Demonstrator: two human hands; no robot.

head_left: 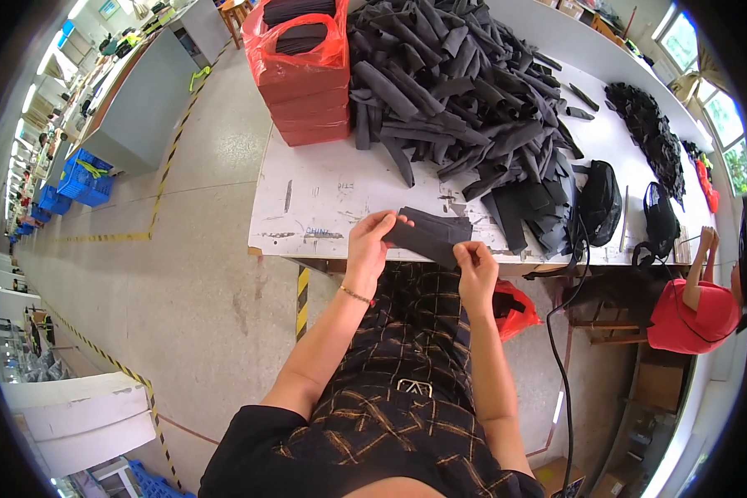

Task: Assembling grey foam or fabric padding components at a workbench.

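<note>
Between my hands, at the front edge of the white table (286,195), are flat black fabric strips (427,236). My left hand (375,236) grips their left end, thumb on top. The fingers of my right hand (476,261) pinch the lower right corner. Just beyond to the right lies a spread of flat black pieces (533,207). Behind it rises a large heap of curled black strips (465,91). A red plastic bag (307,100) packed with stacked dark pieces stands left of the heap.
Black backpacks (599,199) lie to the right, with a black cable (559,357) hanging past the table edge. A person in red (693,311) sits at the far right. Below the table is another red bag (516,311). Blue crates (87,178) stand across the floor.
</note>
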